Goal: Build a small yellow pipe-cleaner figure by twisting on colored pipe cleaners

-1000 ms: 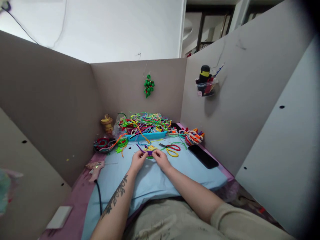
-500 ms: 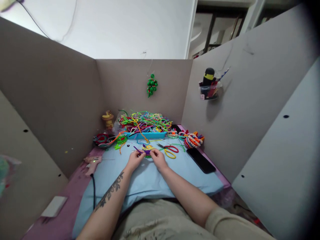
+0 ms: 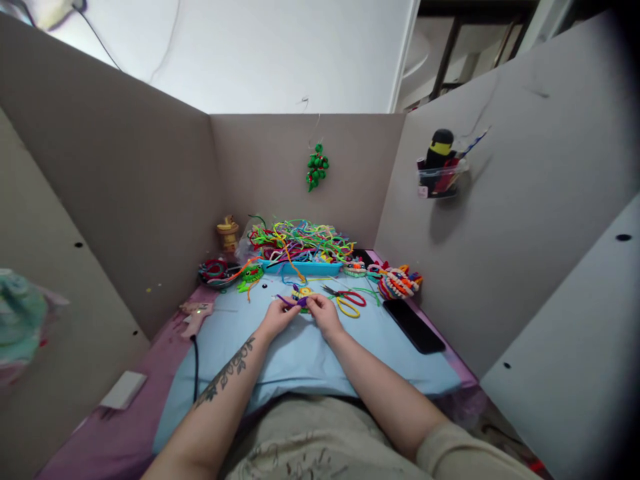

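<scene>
Between my two hands is a short purple cord (image 3: pixel 302 302), soft-looking and partly hidden by my fingers. My left hand (image 3: pixel 278 317) pinches it from the left, and a loose purple end sticks out past the fingers on that side. From the right, my right hand (image 3: pixel 325 315) pinches the same cord close to the left fingertips. Directly behind the fingers lies a small yellow and green cord piece (image 3: pixel 304 292), mostly covered; I cannot tell whether the purple cord is joined to it. Scissors (image 3: pixel 346 301) with red and yellow handles lie right of my right hand.
A blue tray (image 3: pixel 300 268) heaped with colourful cords stands at the back. A pink glue gun (image 3: pixel 197 320) with a black cable is at left. To the right are a black phone (image 3: pixel 414 325) and striped cord pieces (image 3: pixel 400 283). Grey panels (image 3: pixel 305 200) enclose the table.
The whole view has swung slightly left, so everything appears further right. Both hands keep their pinch, and the purple cord between them has shifted slightly and looks more bunched at the fingertips.
</scene>
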`<act>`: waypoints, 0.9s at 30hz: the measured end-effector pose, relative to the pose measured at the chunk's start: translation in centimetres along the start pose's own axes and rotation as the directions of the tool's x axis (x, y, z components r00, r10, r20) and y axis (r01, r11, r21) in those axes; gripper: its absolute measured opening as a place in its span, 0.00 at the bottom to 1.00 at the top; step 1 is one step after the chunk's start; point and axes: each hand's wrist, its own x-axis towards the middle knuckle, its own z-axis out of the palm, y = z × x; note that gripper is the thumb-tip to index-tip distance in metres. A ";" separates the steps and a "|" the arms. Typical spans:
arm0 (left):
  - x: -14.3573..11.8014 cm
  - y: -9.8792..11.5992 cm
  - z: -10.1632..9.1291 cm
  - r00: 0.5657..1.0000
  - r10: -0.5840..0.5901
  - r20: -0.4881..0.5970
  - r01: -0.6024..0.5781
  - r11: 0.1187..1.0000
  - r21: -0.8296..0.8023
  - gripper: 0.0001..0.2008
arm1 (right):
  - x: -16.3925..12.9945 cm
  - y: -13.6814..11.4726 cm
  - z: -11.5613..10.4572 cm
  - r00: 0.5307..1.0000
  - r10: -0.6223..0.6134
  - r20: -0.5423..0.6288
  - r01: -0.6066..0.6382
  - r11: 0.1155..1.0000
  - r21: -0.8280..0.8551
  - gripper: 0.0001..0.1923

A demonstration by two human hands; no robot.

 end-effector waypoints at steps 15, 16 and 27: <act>0.4 -0.6 1.0 0.996 0.084 -0.020 -0.080 0.987 0.140 0.10 | -0.4 0.0 0.0 0.989 -0.147 0.033 0.150 0.973 -0.174 0.10; 0.5 -0.7 1.1 0.996 0.087 -0.015 -0.084 0.985 0.152 0.10 | -0.3 0.1 0.0 0.987 -0.157 0.026 0.159 0.968 -0.192 0.10; 0.7 -1.2 1.3 0.997 0.074 -0.036 -0.068 0.988 0.138 0.10 | -0.2 0.4 0.3 0.992 -0.116 -0.049 0.097 0.952 -0.289 0.09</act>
